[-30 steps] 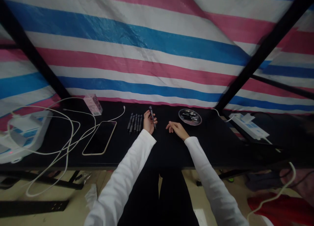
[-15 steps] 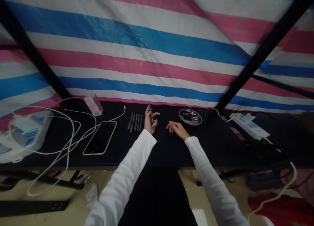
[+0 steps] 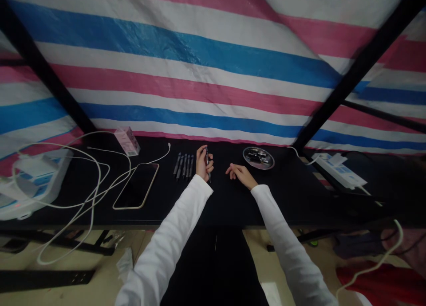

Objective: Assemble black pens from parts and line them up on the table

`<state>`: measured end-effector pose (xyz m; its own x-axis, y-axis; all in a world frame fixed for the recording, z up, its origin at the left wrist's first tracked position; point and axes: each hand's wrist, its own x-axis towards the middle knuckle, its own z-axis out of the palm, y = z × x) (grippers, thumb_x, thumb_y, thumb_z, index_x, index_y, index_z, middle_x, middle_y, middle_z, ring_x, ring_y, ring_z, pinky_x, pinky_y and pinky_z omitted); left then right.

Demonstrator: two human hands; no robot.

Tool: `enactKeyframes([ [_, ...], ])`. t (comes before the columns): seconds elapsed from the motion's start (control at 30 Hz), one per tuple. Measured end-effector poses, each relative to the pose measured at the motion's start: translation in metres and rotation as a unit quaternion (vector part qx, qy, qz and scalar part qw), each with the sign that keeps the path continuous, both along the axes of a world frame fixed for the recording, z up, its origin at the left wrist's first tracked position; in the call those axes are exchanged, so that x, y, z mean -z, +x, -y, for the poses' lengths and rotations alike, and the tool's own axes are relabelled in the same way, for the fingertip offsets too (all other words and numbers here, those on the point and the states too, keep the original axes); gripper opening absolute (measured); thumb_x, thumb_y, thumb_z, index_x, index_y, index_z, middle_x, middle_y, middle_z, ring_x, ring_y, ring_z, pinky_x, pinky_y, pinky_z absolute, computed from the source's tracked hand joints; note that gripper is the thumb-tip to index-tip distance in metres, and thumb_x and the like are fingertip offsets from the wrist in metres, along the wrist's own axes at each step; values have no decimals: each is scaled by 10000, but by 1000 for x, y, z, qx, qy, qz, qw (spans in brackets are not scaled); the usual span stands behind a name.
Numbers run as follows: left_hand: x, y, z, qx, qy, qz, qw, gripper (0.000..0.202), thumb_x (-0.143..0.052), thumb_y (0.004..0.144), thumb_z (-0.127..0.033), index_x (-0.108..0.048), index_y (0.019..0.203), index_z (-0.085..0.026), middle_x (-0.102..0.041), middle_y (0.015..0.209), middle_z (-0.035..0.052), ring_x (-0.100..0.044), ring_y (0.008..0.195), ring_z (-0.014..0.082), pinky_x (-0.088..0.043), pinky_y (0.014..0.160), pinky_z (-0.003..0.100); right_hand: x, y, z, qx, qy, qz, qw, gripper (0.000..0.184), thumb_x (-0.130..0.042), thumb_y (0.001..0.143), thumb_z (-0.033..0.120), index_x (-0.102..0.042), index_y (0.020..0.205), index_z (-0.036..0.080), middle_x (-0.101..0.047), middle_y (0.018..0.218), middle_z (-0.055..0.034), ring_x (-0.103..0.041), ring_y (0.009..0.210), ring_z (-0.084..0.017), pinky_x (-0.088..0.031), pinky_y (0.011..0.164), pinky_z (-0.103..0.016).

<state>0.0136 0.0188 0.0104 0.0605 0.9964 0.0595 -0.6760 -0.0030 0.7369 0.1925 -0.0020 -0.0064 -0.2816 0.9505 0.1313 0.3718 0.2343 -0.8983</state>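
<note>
My left hand [image 3: 202,163] is closed round a dark pen [image 3: 207,165], held upright with its tip down on the black table [image 3: 186,199]. Just left of that hand, several dark pens [image 3: 183,165] lie side by side in a row. My right hand [image 3: 240,173] rests on the table a little to the right, fingers loosely stretched and apart, holding nothing. Beyond it stands a small round metal dish [image 3: 258,158] with dark small parts in it.
A phone [image 3: 136,185] lies face up at the left, with white cables [image 3: 83,182] looping around it and a small pink box [image 3: 126,140] behind. White power strips sit at the far left [image 3: 29,182] and right [image 3: 339,170]. A striped tarp [image 3: 213,66] backs the table.
My left hand's fingers, spread for a moment half a second ago, have wrapped round the pen again, and the pen has dropped slightly. My right hand has stayed put.
</note>
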Motion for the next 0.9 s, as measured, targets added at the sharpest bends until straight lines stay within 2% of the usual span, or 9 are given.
enactKeyframes([
  [0.27,0,0,-1,-12,2,19,1000,317,-480,835,-361,-418,1139,-296,-441,653,-67,-183,313,-9,-49,331,134,1,1,-1,-1,-1,6,1000,526,-331,858,575,-647,758,167,-545,548,-5,-486,506,-106,-392,566,-246],
  [0.53,0,-2,-1,-4,-3,9,1000,362,-486,825,-370,-404,1171,-302,-440,649,-73,-183,314,-11,-54,329,130,1,1,-1,2,1,8,1000,535,-328,853,585,-646,759,165,-545,544,-4,-490,508,-108,-396,568,-246],
  [0.7,0,-2,0,-20,-4,7,1000,344,-483,830,-371,-411,1157,-297,-441,655,-72,-184,318,-11,-64,327,126,2,1,-2,0,-2,8,1000,533,-328,854,583,-645,760,165,-544,546,-6,-489,510,-108,-395,567,-246],
  [0.83,0,-2,-1,-26,-4,-25,999,358,-491,826,-394,-412,1162,-299,-414,641,-76,-171,323,-7,-68,331,126,2,1,-2,1,-3,3,1000,528,-332,854,580,-642,756,164,-544,550,-7,-490,513,-108,-388,567,-247],
  [0.9,0,-3,-1,-40,-2,-71,997,367,-465,836,-409,-403,1181,-300,-411,642,-75,-166,326,-3,-85,333,128,1,0,-1,-1,-4,-2,1000,528,-332,855,578,-642,754,162,-541,548,-7,-489,512,-108,-386,569,-247],
])
